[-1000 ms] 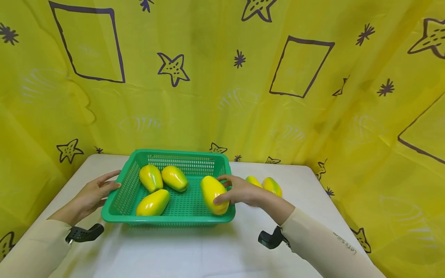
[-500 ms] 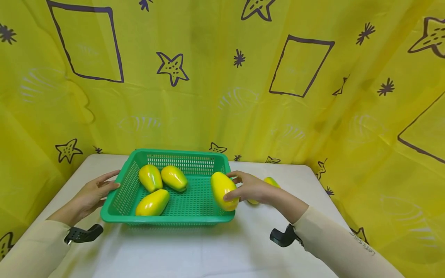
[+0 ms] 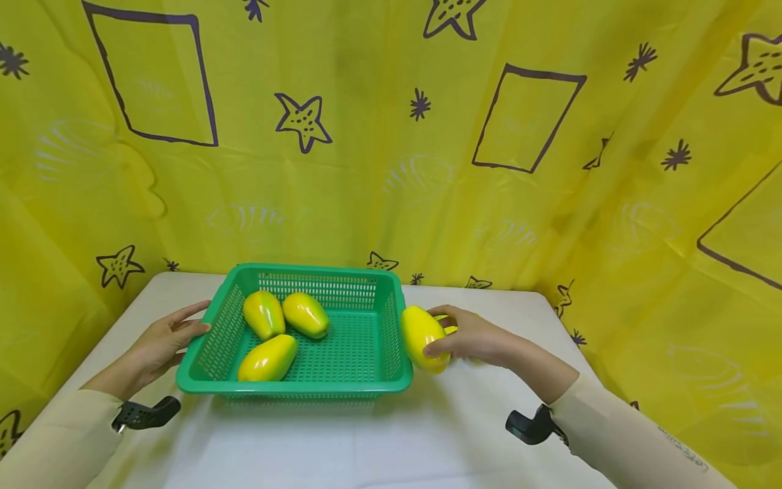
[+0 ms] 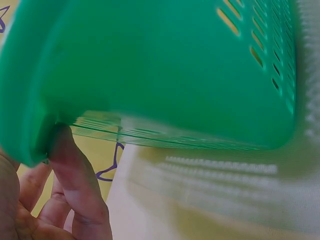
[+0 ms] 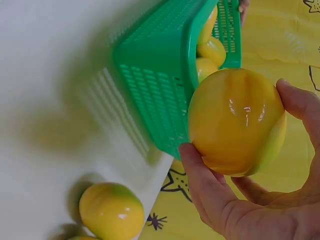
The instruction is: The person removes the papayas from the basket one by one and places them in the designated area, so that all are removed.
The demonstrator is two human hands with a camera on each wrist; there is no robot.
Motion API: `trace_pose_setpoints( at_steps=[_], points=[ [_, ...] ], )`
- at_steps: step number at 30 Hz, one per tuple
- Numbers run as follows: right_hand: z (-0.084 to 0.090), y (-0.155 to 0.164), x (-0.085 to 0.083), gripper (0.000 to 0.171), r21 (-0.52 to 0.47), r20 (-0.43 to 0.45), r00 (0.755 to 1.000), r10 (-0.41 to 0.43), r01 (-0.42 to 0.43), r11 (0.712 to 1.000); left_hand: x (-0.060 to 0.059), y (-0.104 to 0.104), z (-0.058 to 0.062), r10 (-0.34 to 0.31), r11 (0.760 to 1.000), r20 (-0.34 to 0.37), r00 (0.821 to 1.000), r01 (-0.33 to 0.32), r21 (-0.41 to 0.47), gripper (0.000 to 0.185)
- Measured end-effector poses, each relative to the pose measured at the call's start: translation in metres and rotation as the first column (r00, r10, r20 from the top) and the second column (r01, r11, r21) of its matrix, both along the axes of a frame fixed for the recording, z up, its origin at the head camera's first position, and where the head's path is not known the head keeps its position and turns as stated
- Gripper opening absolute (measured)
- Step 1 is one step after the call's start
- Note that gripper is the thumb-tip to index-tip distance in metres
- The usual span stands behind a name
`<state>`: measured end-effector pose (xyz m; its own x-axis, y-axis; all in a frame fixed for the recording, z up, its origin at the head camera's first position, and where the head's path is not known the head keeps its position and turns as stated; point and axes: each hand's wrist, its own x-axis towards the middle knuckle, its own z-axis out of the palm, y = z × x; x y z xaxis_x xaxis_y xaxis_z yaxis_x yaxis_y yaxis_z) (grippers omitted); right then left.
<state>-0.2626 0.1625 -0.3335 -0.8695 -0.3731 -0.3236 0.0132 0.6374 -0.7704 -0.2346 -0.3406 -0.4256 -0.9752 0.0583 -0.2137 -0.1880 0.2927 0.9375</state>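
Note:
A green plastic basket point(image 3: 293, 388) stands on the white table, holding three glossy yellow papayas with green streaks, one of them a papaya point(image 3: 267, 358) near the front. My left hand point(image 3: 160, 345) grips the basket's left rim; in the left wrist view a finger point(image 4: 75, 175) presses under the rim's edge. Just outside the right rim, my right hand point(image 3: 470, 336) holds another papaya point(image 3: 421, 338) above the table. Fingers and thumb lie around its sides in the right wrist view, where the held papaya point(image 5: 237, 122) shows its rounded end.
More papayas lie on the table to the right, mostly hidden behind the right hand in the head view; one papaya point(image 5: 111, 211) shows well in the right wrist view. A yellow patterned curtain point(image 3: 366, 170) hangs around the table point(image 3: 293, 448).
My right hand has carried the papaya rightward from over the basket's right end to outside its rim. The left hand and basket have stayed in place.

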Motion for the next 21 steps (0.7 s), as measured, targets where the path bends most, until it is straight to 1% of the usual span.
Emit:
trace_pose_setpoints(
  at_steps=[5, 10, 21],
  points=[
    [0.002, 0.016, 0.002, 0.078, -0.006, 0.010, 1.000, -0.025, 0.026, 1.000, 0.001, 0.000, 0.000, -0.001, 1.000, -0.006, 1.000, 0.001, 0.005, 0.076],
    [0.004, 0.034, -0.001, 0.081, -0.009, 0.012, 0.999, -0.041, 0.041, 0.999, 0.001, 0.000, 0.000, 0.004, 1.000, -0.007, 1.000, -0.004, 0.005, 0.077],
    [0.002, 0.069, -0.006, 0.083, -0.034, 0.031, 0.999, -0.044, 0.045, 0.998, 0.001, 0.001, -0.001, 0.007, 1.000, -0.003, 1.000, -0.007, 0.006, 0.077]
  ],
)
